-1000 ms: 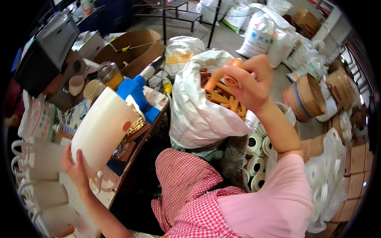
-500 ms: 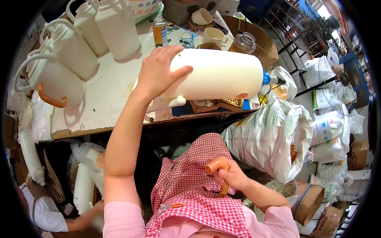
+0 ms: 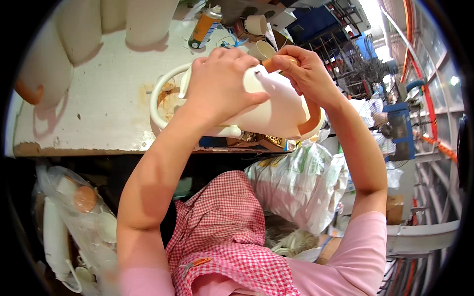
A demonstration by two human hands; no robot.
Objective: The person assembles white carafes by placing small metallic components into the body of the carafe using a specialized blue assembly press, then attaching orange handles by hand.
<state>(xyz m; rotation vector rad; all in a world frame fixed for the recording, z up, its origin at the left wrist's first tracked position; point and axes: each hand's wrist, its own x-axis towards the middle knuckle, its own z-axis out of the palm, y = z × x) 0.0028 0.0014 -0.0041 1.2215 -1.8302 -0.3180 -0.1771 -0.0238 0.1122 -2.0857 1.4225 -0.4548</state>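
Observation:
A white plastic jug body lies on its side over the front edge of the workbench. My left hand is closed over its near end, thumb along the top, holding it. In my right hand is a curved orange-brown handle, gripped between thumb and fingers. One handle end is close to a small dark hole in the jug's wall; the other meets the wall near the jug's far end. My palm hides part of the handle. Beside my left wrist a white ring-shaped loop shows.
Several white jugs stand at the bench's left, one with an orange-brown handle. Behind my hands are a spray can and a cream cup. A white woven sack stands right below the bench; bagged white jugs lie lower left.
My right hand has risen from my lap, bringing the handle to the jug's wall. The jug has turned and its far end has tipped toward me. The view has swung right.

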